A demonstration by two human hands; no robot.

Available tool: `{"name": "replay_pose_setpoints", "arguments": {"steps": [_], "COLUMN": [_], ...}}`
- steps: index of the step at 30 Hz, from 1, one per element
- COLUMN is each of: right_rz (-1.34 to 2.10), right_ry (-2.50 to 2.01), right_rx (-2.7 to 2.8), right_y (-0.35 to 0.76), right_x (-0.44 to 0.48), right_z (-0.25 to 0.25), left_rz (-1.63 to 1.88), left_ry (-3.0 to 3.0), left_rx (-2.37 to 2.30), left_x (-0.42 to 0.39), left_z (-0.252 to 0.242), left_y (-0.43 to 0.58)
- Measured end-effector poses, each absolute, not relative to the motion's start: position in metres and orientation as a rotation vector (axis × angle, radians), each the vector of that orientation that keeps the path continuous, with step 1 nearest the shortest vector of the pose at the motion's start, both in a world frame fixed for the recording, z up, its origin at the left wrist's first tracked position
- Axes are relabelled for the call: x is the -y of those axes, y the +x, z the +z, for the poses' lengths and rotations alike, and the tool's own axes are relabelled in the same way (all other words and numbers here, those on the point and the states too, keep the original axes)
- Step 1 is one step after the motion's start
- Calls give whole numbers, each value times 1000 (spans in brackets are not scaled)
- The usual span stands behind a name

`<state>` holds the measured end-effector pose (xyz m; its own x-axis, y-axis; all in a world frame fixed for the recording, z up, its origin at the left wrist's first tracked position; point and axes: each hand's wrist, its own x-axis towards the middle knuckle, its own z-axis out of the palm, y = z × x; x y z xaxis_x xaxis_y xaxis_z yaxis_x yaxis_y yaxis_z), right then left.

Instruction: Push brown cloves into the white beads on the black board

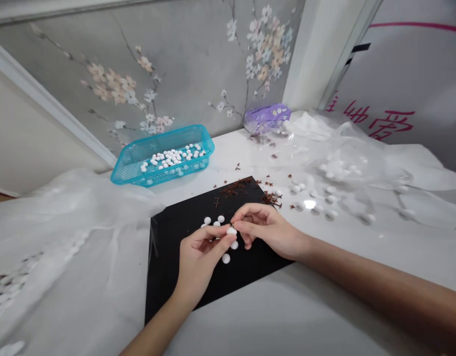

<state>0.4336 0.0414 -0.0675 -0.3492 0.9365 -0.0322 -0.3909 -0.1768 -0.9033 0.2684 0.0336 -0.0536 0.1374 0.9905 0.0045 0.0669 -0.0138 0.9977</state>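
Left hand [200, 262] and right hand [265, 230] over a black board [164, 267] near the front edge of the counter [228, 316]: the left fingers [218, 236] are clamped on a white ball [231, 231], and the right fingertips [237, 223] pinch together at its top. Loose white balls [225, 258] lie beside the hands on the board, brown stem bits [270, 199] lie along its far edge, and a turquoise plastic basket [161, 158] holding more white balls stands near the counter's far edge.
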Motion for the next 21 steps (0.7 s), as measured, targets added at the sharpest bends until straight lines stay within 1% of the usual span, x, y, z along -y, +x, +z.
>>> {"name": "replay_pose_setpoints", "arguments": {"steps": [4, 12, 21], "right_rz": [1590, 1201, 682], "right_ry": [-837, -976, -865], "right_rx": [1112, 1393, 1803], "right_y": [433, 430, 436], "right_x": [-40, -34, -30], "right_z": [-65, -67, -78], "left_rz": [1111, 1110, 1085], "left_ry": [1219, 1174, 1224], "left_rx": [-1185, -1114, -1141], "left_x": [-34, -35, -31], "left_z": [-60, -65, -64], "left_y": [270, 269, 267]}}
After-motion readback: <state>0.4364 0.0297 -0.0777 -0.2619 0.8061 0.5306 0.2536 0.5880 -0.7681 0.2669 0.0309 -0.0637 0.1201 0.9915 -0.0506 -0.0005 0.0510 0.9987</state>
